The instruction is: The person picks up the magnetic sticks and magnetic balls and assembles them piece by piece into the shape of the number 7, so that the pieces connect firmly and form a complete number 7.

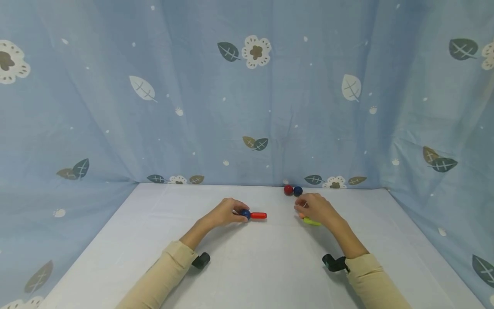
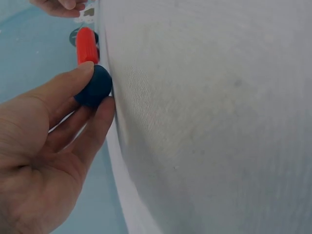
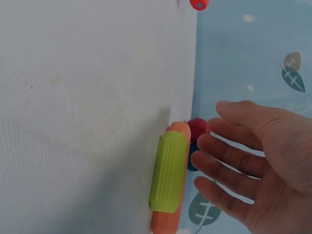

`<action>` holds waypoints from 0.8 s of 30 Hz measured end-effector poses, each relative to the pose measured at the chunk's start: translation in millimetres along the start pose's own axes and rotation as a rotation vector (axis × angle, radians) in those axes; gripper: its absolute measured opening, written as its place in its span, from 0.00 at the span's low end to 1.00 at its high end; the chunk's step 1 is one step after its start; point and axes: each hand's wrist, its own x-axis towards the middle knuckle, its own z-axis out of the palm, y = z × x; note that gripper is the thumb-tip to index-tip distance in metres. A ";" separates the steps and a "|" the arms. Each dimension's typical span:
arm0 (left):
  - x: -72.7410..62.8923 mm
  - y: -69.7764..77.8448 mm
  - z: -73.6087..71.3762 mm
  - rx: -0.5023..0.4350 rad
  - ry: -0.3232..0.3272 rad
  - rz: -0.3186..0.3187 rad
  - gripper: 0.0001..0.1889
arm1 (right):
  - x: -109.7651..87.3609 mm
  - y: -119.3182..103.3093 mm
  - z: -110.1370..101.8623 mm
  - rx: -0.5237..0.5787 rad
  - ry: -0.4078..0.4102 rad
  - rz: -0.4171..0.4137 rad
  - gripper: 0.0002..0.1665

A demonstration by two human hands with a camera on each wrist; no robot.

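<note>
My left hand pinches a dark blue ball between thumb and fingers, low over the white table. A short red ribbed rod extends from the ball's right side; whether the two are joined I cannot tell. My right hand hovers with relaxed, spread fingers and nothing held. Close by it on the table lie a lime-green ribbed rod and a longer orange rod, side by side. The head view shows only part of the orange one, as the right hand covers it.
At the table's back edge a red ball and a second dark blue ball sit next to each other. A blue patterned curtain hangs behind and along both sides of the white table.
</note>
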 end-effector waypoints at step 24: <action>2.7 -1.2 -1.2 0.007 -0.012 -0.011 0.17 | 7.9 22.3 7.5 0.012 -0.001 0.140 0.19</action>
